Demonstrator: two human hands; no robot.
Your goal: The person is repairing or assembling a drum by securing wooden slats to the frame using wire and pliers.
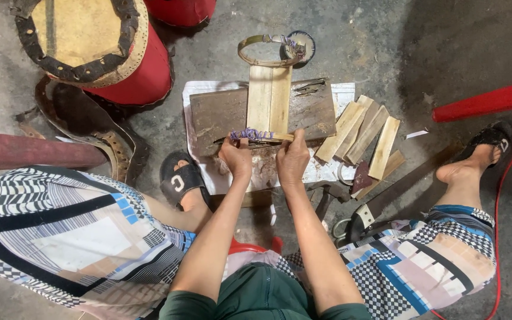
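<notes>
Both hands pinch the near end of a pair of pale wooden slats (pixel 269 101) whose long axis runs straight away from them across a dark board (pixel 220 112). The left hand (pixel 236 157) grips the purple cord (pixel 251 134) wrapped there; the right hand (pixel 292 159) clamps the slat end beside it. Loose slats (pixel 365 133) lie just right of the right hand, and a red drum (pixel 111 50) stands far to the left.

Both forearms reach forward, left hand (pixel 236 156) and right hand (pixel 292 159) side by side (fingers curled, pinching) at the wooden slats' (pixel 269 98) near end.
</notes>
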